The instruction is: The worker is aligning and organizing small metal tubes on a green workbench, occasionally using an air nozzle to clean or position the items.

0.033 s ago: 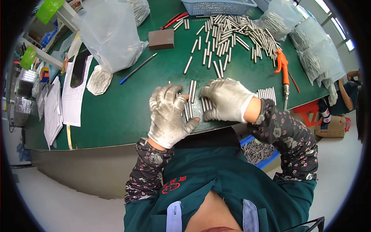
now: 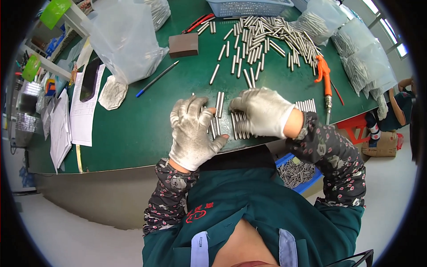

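My left hand (image 2: 189, 133), in a white work glove with bare thumb and index tips, rests over several short steel pins (image 2: 215, 127). Its fingers are apart, with pins lying on the table beside the thumb and index finger. Two more steel pins (image 2: 219, 104) lie just past its index fingertip. Gloved as well, my right hand (image 2: 262, 111) is bent over a side-by-side row of steel pins (image 2: 240, 125). Its fingers curl down, and their tips are partly hidden. Right of its wrist, another row of pins (image 2: 305, 106) shows.
A loose pile of steel pins (image 2: 260, 40) covers the far table below a blue basket (image 2: 249, 8). An orange air gun (image 2: 324, 80) lies right, near bags of pins (image 2: 360, 58). Left are a brown block (image 2: 183, 45), a pen (image 2: 158, 78), a plastic bag (image 2: 126, 44) and a phone (image 2: 90, 79).
My right hand has shifted slightly off the row, its thumb drawn in, and more pins show beneath it. My left hand stays almost where it was.
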### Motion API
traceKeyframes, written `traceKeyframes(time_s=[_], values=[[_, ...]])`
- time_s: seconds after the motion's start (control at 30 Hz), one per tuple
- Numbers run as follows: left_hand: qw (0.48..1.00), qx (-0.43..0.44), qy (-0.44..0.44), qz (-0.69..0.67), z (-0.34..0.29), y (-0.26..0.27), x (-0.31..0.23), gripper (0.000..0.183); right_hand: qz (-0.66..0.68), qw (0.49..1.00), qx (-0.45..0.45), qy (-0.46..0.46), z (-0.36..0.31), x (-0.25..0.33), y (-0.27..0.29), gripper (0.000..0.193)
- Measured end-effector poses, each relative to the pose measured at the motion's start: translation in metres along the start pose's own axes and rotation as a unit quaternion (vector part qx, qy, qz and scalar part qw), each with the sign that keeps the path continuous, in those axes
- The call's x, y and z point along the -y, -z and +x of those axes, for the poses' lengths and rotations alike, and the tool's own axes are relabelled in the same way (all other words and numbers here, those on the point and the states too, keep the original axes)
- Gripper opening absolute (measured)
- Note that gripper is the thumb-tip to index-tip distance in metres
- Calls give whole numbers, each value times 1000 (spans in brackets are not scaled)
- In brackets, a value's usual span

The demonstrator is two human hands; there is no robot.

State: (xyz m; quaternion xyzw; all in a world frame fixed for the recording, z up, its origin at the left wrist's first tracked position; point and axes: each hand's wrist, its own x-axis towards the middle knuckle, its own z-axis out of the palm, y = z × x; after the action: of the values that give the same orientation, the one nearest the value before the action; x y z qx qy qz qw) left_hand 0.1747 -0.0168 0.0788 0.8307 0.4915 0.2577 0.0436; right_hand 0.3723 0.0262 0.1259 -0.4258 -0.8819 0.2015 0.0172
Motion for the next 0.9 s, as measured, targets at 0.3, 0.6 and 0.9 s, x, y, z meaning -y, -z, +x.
traceKeyframes(time_s=[0.3,0.6,0.9], values=[[994,66,-72,49,-2,-5,-42,46,-46,997,-37,56,-32,-33,-14,38],[995,44,-82,36,1,-19,-65,40,-26,989,-136,45,-81,-48,-28,77],[994,32,-88,50,0,-23,-70,50,16,983,-169,65,-85,-56,-42,63]])
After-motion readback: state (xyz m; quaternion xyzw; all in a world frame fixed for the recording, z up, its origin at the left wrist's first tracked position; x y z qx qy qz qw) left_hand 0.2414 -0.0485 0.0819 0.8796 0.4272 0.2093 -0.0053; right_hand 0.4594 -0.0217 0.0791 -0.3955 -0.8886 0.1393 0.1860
